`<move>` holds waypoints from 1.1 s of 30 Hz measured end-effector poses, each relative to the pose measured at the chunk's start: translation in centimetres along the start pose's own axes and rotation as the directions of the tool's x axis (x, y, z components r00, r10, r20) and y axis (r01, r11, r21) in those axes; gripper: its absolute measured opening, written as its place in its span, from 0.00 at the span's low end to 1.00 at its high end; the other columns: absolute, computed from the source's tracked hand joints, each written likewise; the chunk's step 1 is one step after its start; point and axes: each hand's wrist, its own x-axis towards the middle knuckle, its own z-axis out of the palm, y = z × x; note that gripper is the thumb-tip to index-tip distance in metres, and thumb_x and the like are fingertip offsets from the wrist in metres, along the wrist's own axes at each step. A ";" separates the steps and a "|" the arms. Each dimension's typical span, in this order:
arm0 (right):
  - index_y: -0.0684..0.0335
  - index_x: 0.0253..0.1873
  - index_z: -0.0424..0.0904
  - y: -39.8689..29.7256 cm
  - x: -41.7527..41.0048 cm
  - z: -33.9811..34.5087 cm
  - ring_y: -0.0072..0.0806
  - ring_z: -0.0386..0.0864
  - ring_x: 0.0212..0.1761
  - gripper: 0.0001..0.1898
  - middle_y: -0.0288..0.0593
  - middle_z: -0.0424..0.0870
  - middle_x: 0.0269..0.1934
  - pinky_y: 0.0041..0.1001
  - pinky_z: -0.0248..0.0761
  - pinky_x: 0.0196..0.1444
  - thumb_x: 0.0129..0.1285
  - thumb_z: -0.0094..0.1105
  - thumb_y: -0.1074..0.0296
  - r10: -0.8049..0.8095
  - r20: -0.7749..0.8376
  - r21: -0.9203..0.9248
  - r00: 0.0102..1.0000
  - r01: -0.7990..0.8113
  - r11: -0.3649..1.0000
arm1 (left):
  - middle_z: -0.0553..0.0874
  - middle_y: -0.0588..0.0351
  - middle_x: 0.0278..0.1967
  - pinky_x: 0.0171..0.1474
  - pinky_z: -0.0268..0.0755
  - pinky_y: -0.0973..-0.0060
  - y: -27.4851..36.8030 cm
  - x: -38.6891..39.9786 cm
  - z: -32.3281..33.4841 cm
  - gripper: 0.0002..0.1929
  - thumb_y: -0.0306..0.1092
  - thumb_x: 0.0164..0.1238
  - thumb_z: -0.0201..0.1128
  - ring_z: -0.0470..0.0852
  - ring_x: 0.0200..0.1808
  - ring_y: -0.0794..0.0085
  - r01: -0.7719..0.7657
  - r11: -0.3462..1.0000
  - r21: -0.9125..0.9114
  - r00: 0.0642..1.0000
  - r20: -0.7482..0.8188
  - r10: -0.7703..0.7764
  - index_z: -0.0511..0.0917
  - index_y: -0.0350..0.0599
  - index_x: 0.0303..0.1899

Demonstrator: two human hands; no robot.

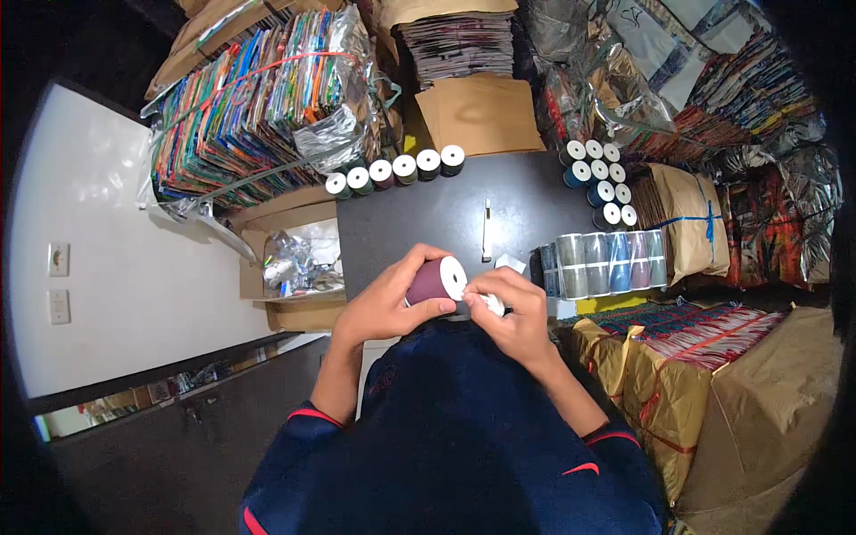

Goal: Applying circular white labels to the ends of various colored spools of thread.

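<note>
My left hand [394,294] grips a spool of maroon thread [426,282] with a white end disc facing up and to the right. Close against the disc's lower right edge, my right hand [511,309] pinches a small crumpled white piece [493,305], paper or plastic. Beyond both hands, a box cutter [487,231] lies on the dark tabletop [414,217]. A row of dark thread spools [404,170] stands along the far left of the table. More spools [600,171] stand in a group at the far right, near wrapped packs of coloured spools [618,264].
An open cardboard box [253,267] with plastic scraps adjoins the table's left side. Strapped stacks of colourful packets [247,100], brown card [478,114] and a paper-wrapped bundle [689,221] border the table. Gold-wrapped bundles [675,394] are at my right.
</note>
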 end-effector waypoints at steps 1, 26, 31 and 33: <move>0.69 0.45 0.88 -0.2 0.2 -0.1 0.36 0.88 0.41 0.07 0.48 0.89 0.40 0.31 0.80 0.45 0.64 0.72 0.77 -0.014 0.026 0.022 1.000 0.014 1.000 | 0.84 0.44 0.53 0.60 0.75 0.64 0.1 0.1 0.0 0.32 0.47 0.69 0.76 0.85 0.56 0.56 -0.027 1.000 0.012 1.000 0.016 0.027 0.72 0.39 0.65; 0.69 0.44 0.88 0.3 0.2 -0.1 0.33 0.86 0.37 0.07 0.47 0.88 0.37 0.29 0.77 0.43 0.63 0.72 0.75 0.122 -0.020 0.010 0.992 -0.122 0.993 | 0.83 0.42 0.55 0.61 0.74 0.61 1.7 -0.2 -0.1 0.32 0.52 0.69 0.75 0.84 0.58 0.50 -0.012 0.996 0.088 0.995 0.102 0.003 0.73 0.41 0.63; 0.69 0.45 0.88 -1.3 0.9 0.4 0.35 0.87 0.38 0.07 0.48 0.88 0.38 0.30 0.78 0.44 0.64 0.72 0.75 0.050 -0.028 0.028 0.998 -0.050 0.998 | 0.83 0.42 0.55 0.61 0.74 0.61 1.1 -0.1 0.3 0.32 0.52 0.69 0.75 0.84 0.58 0.50 -0.001 0.985 0.175 0.988 0.151 -0.026 0.73 0.40 0.63; 0.69 0.45 0.88 -2.1 0.6 0.2 0.37 0.88 0.40 0.07 0.49 0.88 0.39 0.31 0.80 0.45 0.65 0.72 0.75 0.046 0.033 0.038 0.998 -0.047 0.998 | 0.83 0.42 0.55 0.62 0.73 0.61 0.9 -0.1 0.3 0.32 0.51 0.69 0.75 0.83 0.58 0.49 -0.054 0.988 0.142 0.995 0.096 0.041 0.73 0.40 0.63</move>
